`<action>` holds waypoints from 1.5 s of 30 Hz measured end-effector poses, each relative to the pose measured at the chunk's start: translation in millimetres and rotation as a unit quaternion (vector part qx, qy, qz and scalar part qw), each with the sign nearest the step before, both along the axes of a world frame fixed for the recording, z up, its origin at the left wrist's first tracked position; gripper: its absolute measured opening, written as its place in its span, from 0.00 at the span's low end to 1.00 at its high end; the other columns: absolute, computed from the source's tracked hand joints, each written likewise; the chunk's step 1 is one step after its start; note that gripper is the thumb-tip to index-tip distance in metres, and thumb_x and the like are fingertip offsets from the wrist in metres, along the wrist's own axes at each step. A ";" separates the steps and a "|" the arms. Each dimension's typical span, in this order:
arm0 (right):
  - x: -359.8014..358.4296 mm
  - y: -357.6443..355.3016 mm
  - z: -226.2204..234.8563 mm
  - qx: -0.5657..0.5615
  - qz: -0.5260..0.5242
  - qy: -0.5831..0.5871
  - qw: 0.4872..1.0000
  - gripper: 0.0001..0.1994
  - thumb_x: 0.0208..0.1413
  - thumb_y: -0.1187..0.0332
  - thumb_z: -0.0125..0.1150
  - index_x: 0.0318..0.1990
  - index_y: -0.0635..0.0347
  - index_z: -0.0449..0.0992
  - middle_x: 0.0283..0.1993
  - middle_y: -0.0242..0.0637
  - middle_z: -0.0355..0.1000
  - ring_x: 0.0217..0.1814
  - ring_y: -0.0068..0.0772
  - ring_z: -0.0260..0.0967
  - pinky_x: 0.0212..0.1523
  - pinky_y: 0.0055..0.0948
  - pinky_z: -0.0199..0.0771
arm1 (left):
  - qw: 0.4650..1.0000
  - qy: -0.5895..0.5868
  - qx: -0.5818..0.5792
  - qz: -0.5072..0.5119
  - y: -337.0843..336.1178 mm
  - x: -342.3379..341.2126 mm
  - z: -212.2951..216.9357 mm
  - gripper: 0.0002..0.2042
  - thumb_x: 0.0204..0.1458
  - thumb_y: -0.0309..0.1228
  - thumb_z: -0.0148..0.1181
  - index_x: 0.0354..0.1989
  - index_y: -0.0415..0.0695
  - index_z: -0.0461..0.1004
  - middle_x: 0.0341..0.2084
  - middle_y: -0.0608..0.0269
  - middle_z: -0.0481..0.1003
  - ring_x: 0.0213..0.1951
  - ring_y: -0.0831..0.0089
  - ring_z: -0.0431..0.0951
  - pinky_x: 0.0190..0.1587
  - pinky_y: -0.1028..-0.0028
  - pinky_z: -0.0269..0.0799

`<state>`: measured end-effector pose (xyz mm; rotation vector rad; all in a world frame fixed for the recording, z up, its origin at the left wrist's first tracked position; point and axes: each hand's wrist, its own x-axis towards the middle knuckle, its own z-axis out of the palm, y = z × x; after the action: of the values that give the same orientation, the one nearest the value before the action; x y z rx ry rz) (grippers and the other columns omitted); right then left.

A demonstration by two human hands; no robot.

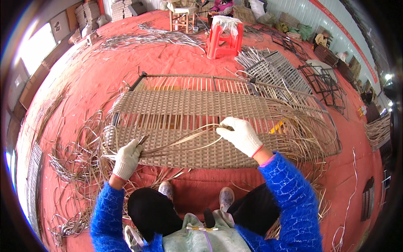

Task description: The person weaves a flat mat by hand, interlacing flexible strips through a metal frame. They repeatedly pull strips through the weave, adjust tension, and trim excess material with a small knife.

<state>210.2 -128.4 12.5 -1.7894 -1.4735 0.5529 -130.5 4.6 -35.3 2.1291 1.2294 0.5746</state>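
Note:
A brown wicker panel (189, 103), partly woven on a dark metal frame, lies before me with bare rods showing between its woven bands. My right hand (240, 135), in a white knit glove, pinches several long flat wicker strands (189, 137) above the front band. These strands sweep left toward my left hand (127, 158), gloved too and closed at the panel's front left corner. A short dark tip (144, 139) pokes out between the left thumb and fingers; what it belongs to is hidden in the glove.
Loose strands (79, 164) spill over the red floor at left, and more hang off the panel's right end. Beyond the panel stand a red plastic stool (226, 40) and stacked metal frames (275, 69). A wooden stool (182, 19) and other people are farther back.

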 end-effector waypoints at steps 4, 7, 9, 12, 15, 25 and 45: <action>9.6 -1.5 -0.1 -0.090 0.041 0.258 0.961 0.10 0.55 0.63 0.62 0.37 0.61 0.77 0.31 0.27 0.74 0.31 0.18 0.70 0.32 0.22 0.70 | 1.000 -0.015 -0.004 0.008 -0.5 -1.2 -7.4 0.08 0.57 0.32 0.51 0.35 0.40 0.72 0.21 0.47 0.71 0.25 0.54 0.73 0.29 0.64 0.66; 16.4 -3.1 -5.4 -0.103 0.112 0.387 0.910 0.09 0.56 0.64 0.61 0.37 0.60 0.77 0.33 0.28 0.75 0.32 0.18 0.69 0.33 0.20 0.70 | 1.000 -0.005 0.006 0.007 -2.3 -2.3 -11.7 0.08 0.57 0.32 0.51 0.36 0.40 0.72 0.22 0.47 0.72 0.26 0.54 0.74 0.30 0.63 0.67; 19.4 -4.1 -9.4 -0.114 0.147 0.442 0.877 0.09 0.57 0.65 0.61 0.37 0.61 0.77 0.34 0.28 0.75 0.32 0.18 0.69 0.33 0.20 0.69 | 1.000 -0.007 -0.009 0.009 -3.1 -3.1 -13.8 0.08 0.57 0.32 0.51 0.36 0.40 0.72 0.22 0.47 0.72 0.26 0.53 0.74 0.31 0.63 0.67; 20.1 -3.7 -14.0 -0.143 0.162 0.479 0.851 0.11 0.60 0.62 0.57 0.38 0.61 0.76 0.34 0.29 0.74 0.32 0.20 0.68 0.34 0.22 0.70 | 1.000 0.025 -0.008 0.013 -3.0 -4.2 -16.5 0.09 0.57 0.33 0.51 0.37 0.40 0.72 0.23 0.47 0.73 0.27 0.53 0.75 0.32 0.63 0.68; 18.7 -4.4 -13.9 -0.124 0.225 0.518 0.816 0.14 0.62 0.57 0.53 0.39 0.59 0.77 0.35 0.27 0.74 0.32 0.17 0.67 0.34 0.19 0.68 | 1.000 0.017 -0.003 0.012 -4.6 -5.8 -20.2 0.10 0.57 0.34 0.51 0.38 0.41 0.72 0.23 0.46 0.73 0.28 0.52 0.75 0.33 0.63 0.68; 5.8 -3.9 -2.2 -0.157 0.254 0.460 0.836 0.14 0.59 0.58 0.57 0.38 0.61 0.76 0.34 0.27 0.73 0.32 0.17 0.66 0.35 0.19 0.66 | 0.998 0.021 -0.055 -0.001 0.3 -13.4 -44.2 0.09 0.57 0.35 0.51 0.36 0.41 0.72 0.23 0.47 0.73 0.28 0.54 0.75 0.32 0.64 0.68; -4.1 -1.8 -7.8 -0.183 0.218 0.458 0.842 0.11 0.56 0.62 0.62 0.38 0.62 0.76 0.34 0.30 0.75 0.31 0.17 0.67 0.32 0.19 0.67 | 0.996 -0.020 -0.074 -0.042 -2.5 -14.1 -48.1 0.09 0.57 0.33 0.52 0.37 0.40 0.73 0.20 0.56 0.71 0.24 0.69 0.71 0.31 0.69 0.67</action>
<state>206.1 -130.2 4.7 -1.0904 -1.0784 1.7375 -144.6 2.1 -83.3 2.0242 1.1195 0.4727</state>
